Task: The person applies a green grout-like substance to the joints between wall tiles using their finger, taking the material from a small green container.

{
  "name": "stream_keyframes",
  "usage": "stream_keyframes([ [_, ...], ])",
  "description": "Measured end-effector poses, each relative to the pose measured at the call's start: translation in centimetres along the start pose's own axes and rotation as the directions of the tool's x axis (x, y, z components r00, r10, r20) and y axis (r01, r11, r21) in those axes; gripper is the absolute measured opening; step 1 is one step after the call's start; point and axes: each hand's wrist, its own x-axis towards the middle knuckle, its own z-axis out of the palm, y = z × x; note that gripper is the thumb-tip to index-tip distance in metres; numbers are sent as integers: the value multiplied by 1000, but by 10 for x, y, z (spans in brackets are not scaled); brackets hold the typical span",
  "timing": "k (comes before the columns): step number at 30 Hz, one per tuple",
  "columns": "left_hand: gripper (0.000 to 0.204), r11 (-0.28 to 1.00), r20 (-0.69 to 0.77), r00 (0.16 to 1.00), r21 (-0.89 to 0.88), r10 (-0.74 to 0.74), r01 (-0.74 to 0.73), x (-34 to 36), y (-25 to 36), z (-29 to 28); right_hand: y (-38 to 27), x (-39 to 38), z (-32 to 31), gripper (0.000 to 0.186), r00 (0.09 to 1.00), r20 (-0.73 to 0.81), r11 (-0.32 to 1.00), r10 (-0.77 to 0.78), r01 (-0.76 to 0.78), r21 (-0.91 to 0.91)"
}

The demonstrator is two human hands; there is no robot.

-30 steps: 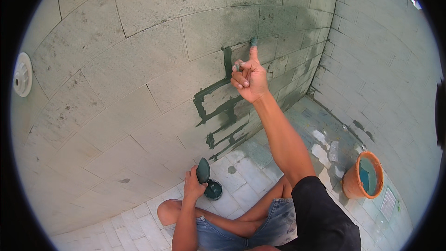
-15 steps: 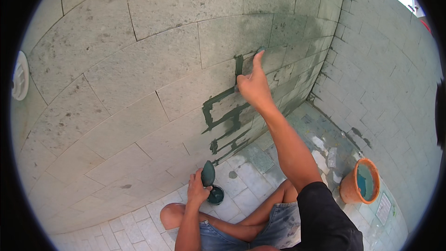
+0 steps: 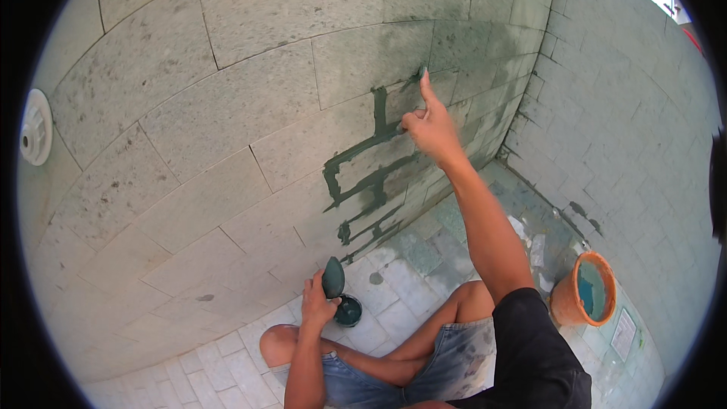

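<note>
Head view, seen from above: a seated person works with bare hands at a wall (image 3: 227, 117) of pale grey-green, mottled stone blocks, thin joints between them. The right hand (image 3: 433, 125) is raised against this wall, index finger extended, its green-tipped end at a joint; the other fingers curl inward, and whether they grasp anything cannot be told. Beside and below that hand, dark green paste (image 3: 380, 112) lies in thick, ragged-edged bands along the joints. The left hand (image 3: 316, 303), much lower, grasps an oval, smooth-looking dark green piece (image 3: 333, 278); just right of it stands a small round container (image 3: 348, 310) with dark, glossy contents. Below both hands spreads a floor (image 3: 401, 284) of pale, rectangular tiles, stained greenish below the right hand. To the right of both hands, an orange bucket (image 3: 562, 299), smeared at the rim, holds teal material; beyond it rises a second block wall (image 3: 621, 121), greyer, meeting the first at a corner.
</note>
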Motion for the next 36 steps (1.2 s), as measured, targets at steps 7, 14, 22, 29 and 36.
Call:
stream_keyframes([
  [7, 88, 1000, 21, 1000, -14, 14, -13, 1, -2, 0, -13, -19, 20, 90, 999, 14, 965, 35, -30, -259],
  [14, 89, 1000, 54, 999, 2, -6, 6, 3, 0, 5, -17, -30, 28, 83, 988, 128, 958, -91, 122, -258],
  [22, 90, 1000, 28, 999, 10, -17, 17, 3, -2, 3, 9, -28, 27, 89, 991, 132, 981, -31, 5, 194],
  [29, 90, 999, 64, 997, 10, -39, 38, 5, -2, 2, -6, -39, 57, 90, 984, 174, 980, -37, 2, 197],
  [36, 89, 1000, 54, 998, -1, -24, 24, 4, -3, 2, 12, -36, 38, 83, 977, 132, 985, -168, 172, -20],
])
